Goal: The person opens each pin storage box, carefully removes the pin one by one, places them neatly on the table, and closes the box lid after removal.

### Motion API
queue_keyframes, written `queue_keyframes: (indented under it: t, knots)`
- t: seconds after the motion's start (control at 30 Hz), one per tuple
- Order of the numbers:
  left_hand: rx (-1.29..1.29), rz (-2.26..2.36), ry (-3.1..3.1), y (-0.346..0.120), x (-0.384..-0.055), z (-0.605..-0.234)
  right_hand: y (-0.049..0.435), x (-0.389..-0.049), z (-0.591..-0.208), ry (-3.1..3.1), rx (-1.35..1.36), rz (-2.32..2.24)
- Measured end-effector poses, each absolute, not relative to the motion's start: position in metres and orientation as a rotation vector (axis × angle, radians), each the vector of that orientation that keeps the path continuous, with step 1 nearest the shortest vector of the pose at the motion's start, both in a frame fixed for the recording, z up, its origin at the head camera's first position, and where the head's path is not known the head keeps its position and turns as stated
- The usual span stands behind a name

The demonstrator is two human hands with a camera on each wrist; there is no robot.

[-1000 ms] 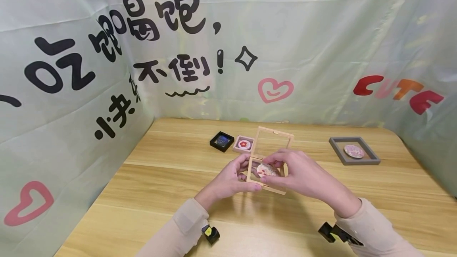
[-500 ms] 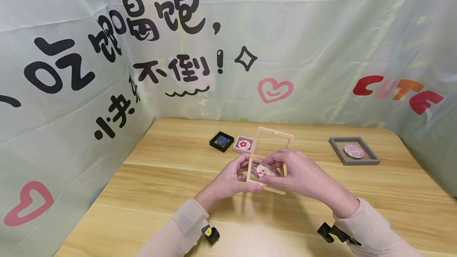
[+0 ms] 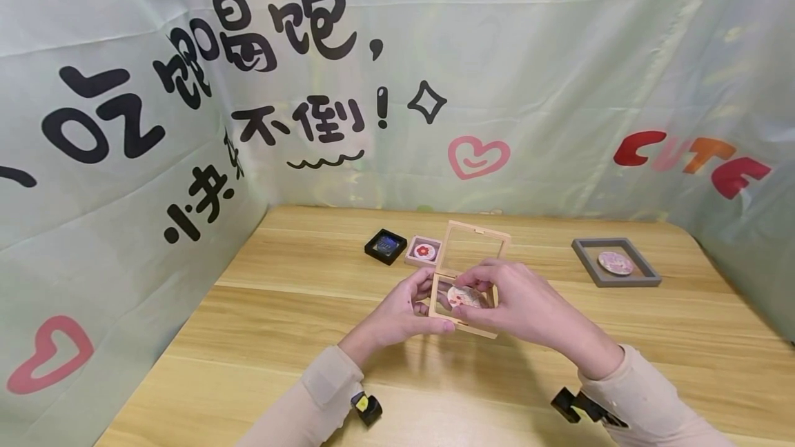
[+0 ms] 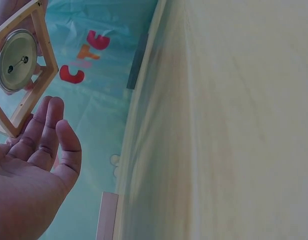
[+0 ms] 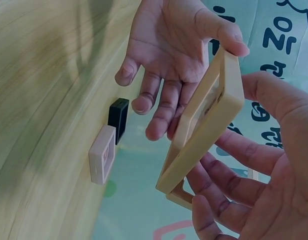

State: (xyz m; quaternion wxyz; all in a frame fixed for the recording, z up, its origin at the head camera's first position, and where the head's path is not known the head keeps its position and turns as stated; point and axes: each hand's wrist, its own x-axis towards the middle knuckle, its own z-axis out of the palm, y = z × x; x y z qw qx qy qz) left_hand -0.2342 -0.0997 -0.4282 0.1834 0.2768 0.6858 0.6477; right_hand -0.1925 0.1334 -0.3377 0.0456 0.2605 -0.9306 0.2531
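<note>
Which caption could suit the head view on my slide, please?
Left grip holds an open frame above the table; right grip pinches a round badge over its lower half.

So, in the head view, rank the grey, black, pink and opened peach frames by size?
1. Peach frame, though held closer
2. Grey frame
3. Black frame and pink frame: too alike to rank, pink partly hidden

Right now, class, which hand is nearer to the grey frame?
The right hand. It is over the right side of the open peach case, left of the grey frame; the left hand holds the case's left side, farther away.
</note>
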Motion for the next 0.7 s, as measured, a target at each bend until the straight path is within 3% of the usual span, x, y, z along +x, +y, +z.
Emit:
queue_keyframes:
  t: [0.7]
  knots:
    - [0.783,1.834,1.940,-0.0987,-0.2343,-0.4292,0.1331,-0.1916,-0.3401,-2.819,0.761,0.774]
